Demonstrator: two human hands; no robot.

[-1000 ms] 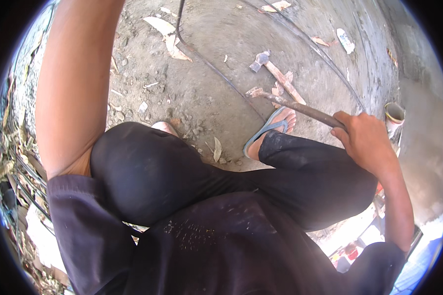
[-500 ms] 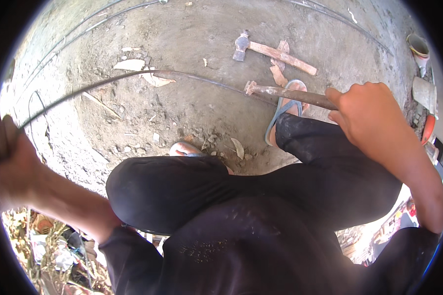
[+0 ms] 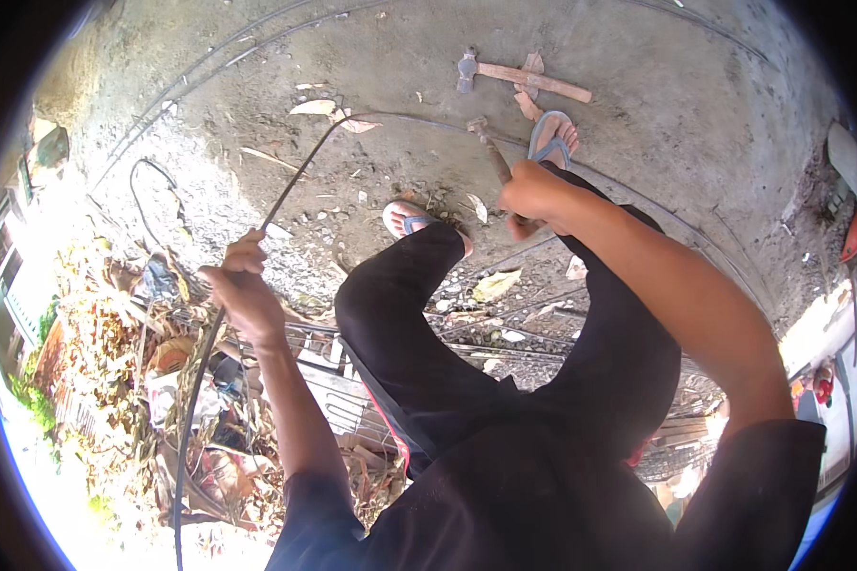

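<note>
In my left hand [image 3: 248, 290] is a long dark metal rod [image 3: 300, 176], gripped with the fingers curled round it. One end of the rod runs back past my left forearm toward the lower edge. Ahead of me it bends sharply near some dry leaves and goes right along the ground toward my right foot. My right hand [image 3: 535, 198] is closed on a short rusty bar with a flared end [image 3: 490, 152]. That end meets or lies just over the rod; I cannot tell which. A hammer with a wooden handle [image 3: 533, 81] lies beyond my right foot.
My sandalled feet [image 3: 554, 138] rest on the dirt ground. More thin rods [image 3: 248, 48] lie farther off, and others pass beneath me. A heap of dry leaves and litter [image 3: 162, 371] is at left. An orange object [image 3: 856, 236] stands at the right edge.
My left hand has come inward from the far left edge with the rod. The rod now shows a sharper bend. My right hand and the bar have moved left, and the view has shifted.
</note>
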